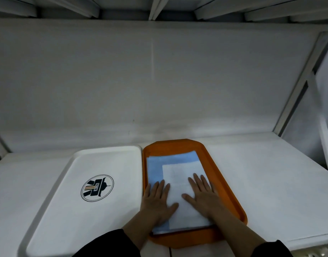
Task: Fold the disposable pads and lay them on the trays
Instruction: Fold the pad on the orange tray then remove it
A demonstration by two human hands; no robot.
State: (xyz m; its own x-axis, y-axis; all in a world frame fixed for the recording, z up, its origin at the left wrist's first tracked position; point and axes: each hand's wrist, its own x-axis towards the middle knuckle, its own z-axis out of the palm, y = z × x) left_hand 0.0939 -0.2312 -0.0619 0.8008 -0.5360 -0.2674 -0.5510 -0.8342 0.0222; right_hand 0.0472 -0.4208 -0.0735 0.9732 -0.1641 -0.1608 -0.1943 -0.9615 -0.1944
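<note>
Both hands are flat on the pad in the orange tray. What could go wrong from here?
The white pad sits off-centre on the blue pad; pressing with the left hand and right hand may crease it crooked. The orange tray could slide against the white tray beside it.

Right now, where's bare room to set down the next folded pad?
The white tray left of the orange tray is bare apart from its printed logo. The tabletop right of the orange tray is also free. The orange tray is crowded: folded pads fill it, left hand and right hand flat on top.
</note>
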